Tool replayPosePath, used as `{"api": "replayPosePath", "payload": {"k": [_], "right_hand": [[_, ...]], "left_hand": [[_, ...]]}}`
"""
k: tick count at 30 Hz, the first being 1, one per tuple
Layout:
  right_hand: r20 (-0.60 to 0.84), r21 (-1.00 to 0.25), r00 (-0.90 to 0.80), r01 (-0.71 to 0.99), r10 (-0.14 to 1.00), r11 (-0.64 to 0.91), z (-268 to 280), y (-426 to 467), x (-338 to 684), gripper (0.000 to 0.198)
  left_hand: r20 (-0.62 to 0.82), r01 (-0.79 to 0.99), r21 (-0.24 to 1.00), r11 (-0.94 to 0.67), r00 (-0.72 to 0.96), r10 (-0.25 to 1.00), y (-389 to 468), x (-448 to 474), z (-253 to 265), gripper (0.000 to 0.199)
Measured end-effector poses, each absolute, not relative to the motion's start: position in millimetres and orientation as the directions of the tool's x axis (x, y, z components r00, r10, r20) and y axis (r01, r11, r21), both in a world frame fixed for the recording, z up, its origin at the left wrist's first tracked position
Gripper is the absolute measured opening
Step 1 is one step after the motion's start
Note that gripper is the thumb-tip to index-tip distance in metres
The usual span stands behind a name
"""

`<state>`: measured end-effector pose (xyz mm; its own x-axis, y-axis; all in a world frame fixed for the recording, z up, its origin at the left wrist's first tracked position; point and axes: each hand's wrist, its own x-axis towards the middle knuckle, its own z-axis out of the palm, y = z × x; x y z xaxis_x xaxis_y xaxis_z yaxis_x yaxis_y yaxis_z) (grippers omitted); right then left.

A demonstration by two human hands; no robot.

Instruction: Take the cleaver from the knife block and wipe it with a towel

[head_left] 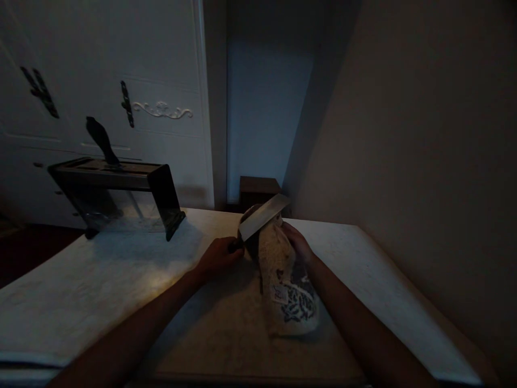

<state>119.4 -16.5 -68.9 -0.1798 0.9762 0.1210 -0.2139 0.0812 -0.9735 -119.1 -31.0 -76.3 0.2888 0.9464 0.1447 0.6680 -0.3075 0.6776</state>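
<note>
My left hand (220, 256) is closed around the dark handle of a broad-bladed kitchen knife (264, 216). Its blade slants up to the right, over a cloth. That cloth is a light towel (277, 256) with dark patches and a dark leaf-like pattern, and it hangs down onto the table. My right hand (298, 241) grips the towel from its right side, close to the blade. Some of the right fingers are hidden behind the cloth.
On the table's (133, 269) left side stands a knife block (105, 175) with clear sides, one black-handled knife (100, 141) in it. White cabinets (165, 59) rise beyond. A wall (424, 124) runs along the right, and a brown box-like piece (258, 186) is behind the table.
</note>
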Motion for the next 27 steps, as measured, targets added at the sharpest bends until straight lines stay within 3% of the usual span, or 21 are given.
{"api": "replayPosePath", "payload": {"k": [3, 6, 10, 14, 17, 20, 22, 24, 27], "right_hand": [[0.095, -0.976, -0.28, -0.213, 0.955, 0.034, -65, -19, 122, 0.038], [0.207, -0.978, -0.237, -0.061, 0.949, 0.198, -53, -23, 124, 0.029], [0.366, -0.928, 0.011, 0.078, 0.93, 0.364, -33, -26, 131, 0.021], [0.506, -0.86, 0.272, 0.225, 0.818, 0.457, -25, -25, 145, 0.023], [0.611, -0.785, 0.311, 0.361, 0.728, 0.504, -27, -25, 152, 0.02], [0.623, -0.725, 0.101, 0.448, 0.775, 0.524, -32, -28, 149, 0.016], [0.498, -0.697, -0.185, 0.495, 0.847, 0.518, -36, -31, 142, 0.019], [0.291, -0.665, -0.454, 0.538, 0.842, 0.519, -41, -35, 134, 0.025], [0.159, -0.66, -0.59, 0.533, 0.792, 0.53, -46, -38, 124, 0.031]], "left_hand": [[0.149, 0.607, 0.752, -0.257, 0.223, 0.963, -36, -119, -81, 0.044], [0.137, 0.546, 0.813, -0.202, 0.156, 0.978, -42, -117, -79, 0.045], [0.147, 0.507, 0.846, -0.167, 0.079, 0.986, -47, -113, -72, 0.042], [0.166, 0.481, 0.859, -0.173, 0.058, 0.984, -49, -112, -70, 0.04], [0.162, 0.457, 0.874, -0.165, 0.046, 0.986, -48, -111, -71, 0.041], [0.154, 0.454, 0.877, -0.155, 0.039, 0.987, -47, -109, -73, 0.042], [0.154, 0.461, 0.874, -0.155, 0.039, 0.987, -46, -108, -75, 0.042], [0.159, 0.457, 0.875, -0.161, 0.043, 0.986, -45, -107, -76, 0.041], [0.16, 0.442, 0.883, -0.16, 0.037, 0.986, -46, -107, -76, 0.04]]}}
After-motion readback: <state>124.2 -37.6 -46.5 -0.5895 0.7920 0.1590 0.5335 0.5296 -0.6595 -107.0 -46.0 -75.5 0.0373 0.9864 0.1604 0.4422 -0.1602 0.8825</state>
